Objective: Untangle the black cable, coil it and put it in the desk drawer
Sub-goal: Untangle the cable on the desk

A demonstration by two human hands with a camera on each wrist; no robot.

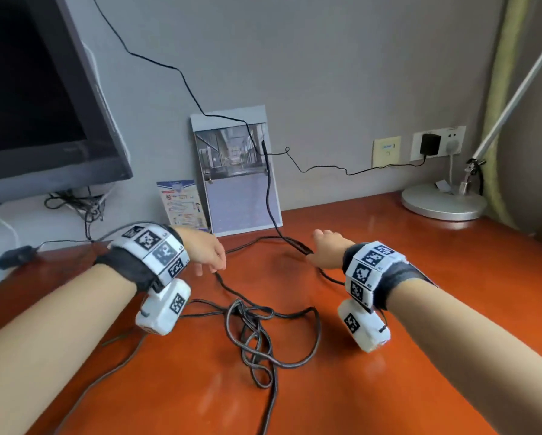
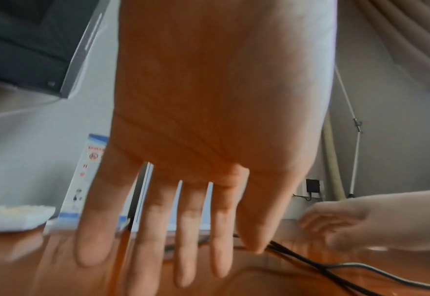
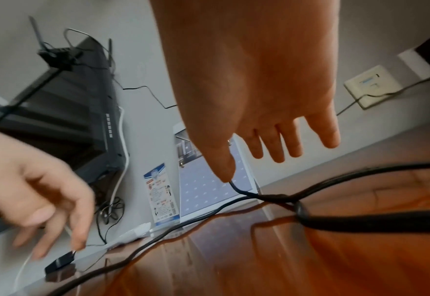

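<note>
A black cable lies in a loose tangle in the middle of the orange-red desk, with one strand running off the near edge. My left hand hovers over a strand at the back left, fingers straight and spread, thumb tip close to the cable. Over the strand at the back right is my right hand, palm down with straight fingers; its thumb tip touches the cable. Neither hand grips anything. No drawer is in view.
A dark monitor stands at the left with a wire bundle beneath it. A calendar stand and a leaflet lean on the wall. A lamp base sits back right below wall sockets with a black adapter.
</note>
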